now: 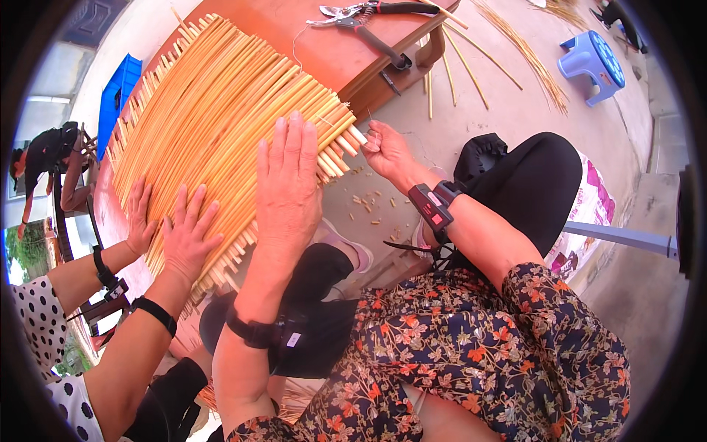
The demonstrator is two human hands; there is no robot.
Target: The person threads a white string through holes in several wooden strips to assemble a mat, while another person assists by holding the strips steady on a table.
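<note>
A mat of straw-coloured reed stalks (213,96), laid side by side, rests on the reddish-brown table. My left hand (291,169) lies flat on the mat near its right edge, fingers straight and together, holding nothing. Just off the stalk ends at that edge, my right hand (387,151) is closed in a pinch. A thin needle-like piece sticks up from its fingertips; its lower part is hidden. A fine thread crosses the stalks near the edge. At the mat's near left side, a co-worker's two hands (188,232) press on the stalks with fingers spread.
Pruning shears (361,29) lie on the table (335,55). Loose stalks (523,55) and cut bits (368,206) are on the floor. A blue plastic stool (593,66) stands at the far right, a blue crate (118,96) beyond the mat. Another person bends at the far left.
</note>
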